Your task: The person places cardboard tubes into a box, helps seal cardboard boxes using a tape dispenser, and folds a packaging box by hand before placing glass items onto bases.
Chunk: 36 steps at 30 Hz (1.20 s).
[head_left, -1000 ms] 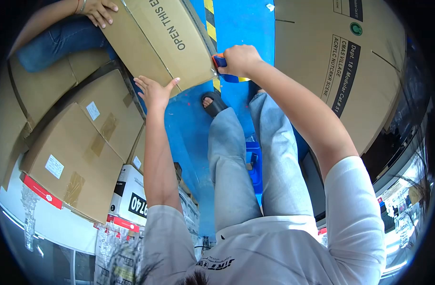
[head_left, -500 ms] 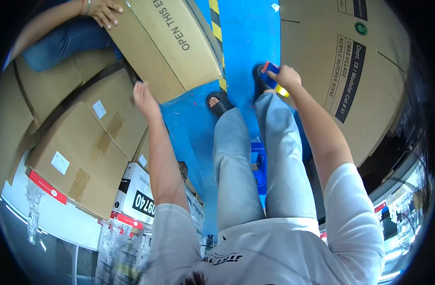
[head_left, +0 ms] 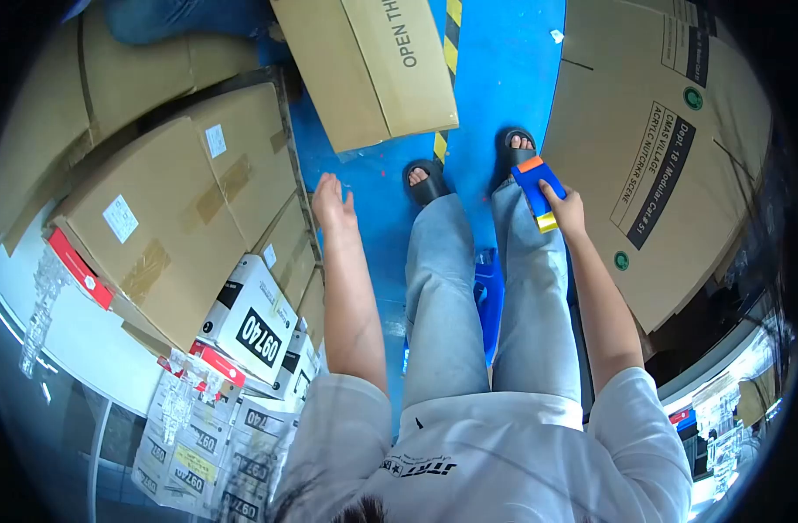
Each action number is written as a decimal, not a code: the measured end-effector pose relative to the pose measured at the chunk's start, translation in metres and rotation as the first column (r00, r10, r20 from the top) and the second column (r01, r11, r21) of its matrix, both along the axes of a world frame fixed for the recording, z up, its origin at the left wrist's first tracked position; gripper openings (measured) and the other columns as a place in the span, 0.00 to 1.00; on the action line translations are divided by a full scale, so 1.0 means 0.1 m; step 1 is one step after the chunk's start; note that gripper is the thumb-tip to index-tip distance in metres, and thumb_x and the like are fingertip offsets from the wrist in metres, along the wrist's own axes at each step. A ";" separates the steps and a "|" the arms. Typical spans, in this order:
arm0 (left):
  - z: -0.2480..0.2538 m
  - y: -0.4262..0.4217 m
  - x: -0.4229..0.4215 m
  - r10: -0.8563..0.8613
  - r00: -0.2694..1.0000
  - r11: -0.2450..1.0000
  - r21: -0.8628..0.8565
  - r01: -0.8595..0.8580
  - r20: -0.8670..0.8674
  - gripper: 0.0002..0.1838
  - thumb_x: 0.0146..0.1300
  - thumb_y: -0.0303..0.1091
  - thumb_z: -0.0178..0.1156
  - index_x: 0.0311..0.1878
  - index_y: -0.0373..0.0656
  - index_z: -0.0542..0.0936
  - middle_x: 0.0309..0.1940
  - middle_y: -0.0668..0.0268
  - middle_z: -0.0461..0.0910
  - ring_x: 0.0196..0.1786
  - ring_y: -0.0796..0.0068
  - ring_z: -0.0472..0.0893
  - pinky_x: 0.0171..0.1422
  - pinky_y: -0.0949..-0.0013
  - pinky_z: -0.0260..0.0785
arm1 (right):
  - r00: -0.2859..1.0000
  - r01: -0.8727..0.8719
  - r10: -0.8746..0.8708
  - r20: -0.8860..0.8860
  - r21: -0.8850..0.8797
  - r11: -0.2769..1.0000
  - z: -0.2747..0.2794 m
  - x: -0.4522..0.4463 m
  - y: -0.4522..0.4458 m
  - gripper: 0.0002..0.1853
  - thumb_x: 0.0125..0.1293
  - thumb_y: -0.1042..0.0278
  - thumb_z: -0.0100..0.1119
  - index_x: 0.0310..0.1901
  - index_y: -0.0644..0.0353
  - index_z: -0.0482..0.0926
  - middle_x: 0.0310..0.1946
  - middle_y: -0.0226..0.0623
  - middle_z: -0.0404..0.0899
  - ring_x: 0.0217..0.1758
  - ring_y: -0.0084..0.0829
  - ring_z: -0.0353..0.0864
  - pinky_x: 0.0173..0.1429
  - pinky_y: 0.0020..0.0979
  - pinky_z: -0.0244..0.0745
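My right hand point(head_left: 568, 209) is closed round a blue tool point(head_left: 535, 193) with an orange end and a yellow end, above my right knee and beside the large printed carton. My left hand point(head_left: 334, 205) holds nothing; its fingers are a little apart, and it hangs over the blue floor near the stacked cartons. Beyond both hands lies a long brown carton point(head_left: 364, 74) printed "OPEN THIS", its near end facing me. Neither hand touches it.
A large printed carton point(head_left: 643, 157) stands at the right. Stacked brown cartons point(head_left: 181, 200) and white boxes marked 09740 point(head_left: 258, 336) fill the left. A blue bin point(head_left: 489, 296) is between my legs. Another person's leg point(head_left: 181, 19) shows at the top left.
My left hand has let go of the long carton and drawn back. My right hand has moved away from its corner with the blue tool. The other person's hand has gone out of view.
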<state>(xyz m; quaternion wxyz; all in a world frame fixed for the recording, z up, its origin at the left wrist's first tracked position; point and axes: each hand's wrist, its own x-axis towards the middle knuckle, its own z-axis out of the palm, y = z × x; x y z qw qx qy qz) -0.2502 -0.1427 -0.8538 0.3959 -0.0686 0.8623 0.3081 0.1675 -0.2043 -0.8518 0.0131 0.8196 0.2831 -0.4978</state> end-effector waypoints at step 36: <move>-0.79 0.19 -0.67 -0.871 0.346 0.371 -0.004 0.929 -0.350 0.14 0.51 0.33 0.69 0.36 0.32 0.81 0.40 0.55 0.80 0.44 0.59 0.79 0.52 0.65 0.69 | 0.996 0.090 -0.092 -0.019 -0.088 0.992 -0.18 -0.13 -0.34 0.38 0.54 0.34 0.57 0.43 0.71 0.80 0.34 0.50 0.82 0.37 0.37 0.84 0.46 0.33 0.76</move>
